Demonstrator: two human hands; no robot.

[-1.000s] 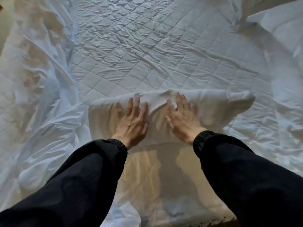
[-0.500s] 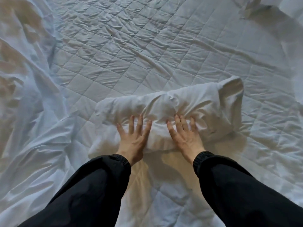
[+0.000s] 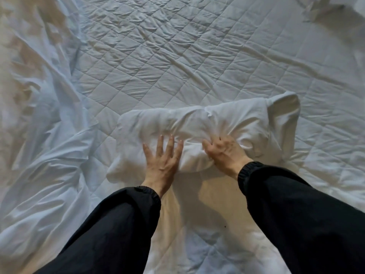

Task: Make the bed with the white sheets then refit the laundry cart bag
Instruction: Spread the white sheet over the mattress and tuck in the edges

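Along the left of the frame a crumpled white sheet point(image 3: 39, 135) is heaped on the quilted mattress pad point(image 3: 177, 56). At centre the left hand point(image 3: 163, 159) is laid flat — fingers straight and spread — on a rolled white sheet bundle point(image 3: 227, 119), whose fabric is gripped by the curled fingers of the right hand point(image 3: 223, 153).

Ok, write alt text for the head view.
Two hands work a white fabric bundle on a quilted mattress pad: the left hand presses flat, the right hand curls its fingers into it. A crumpled sheet lies at left.
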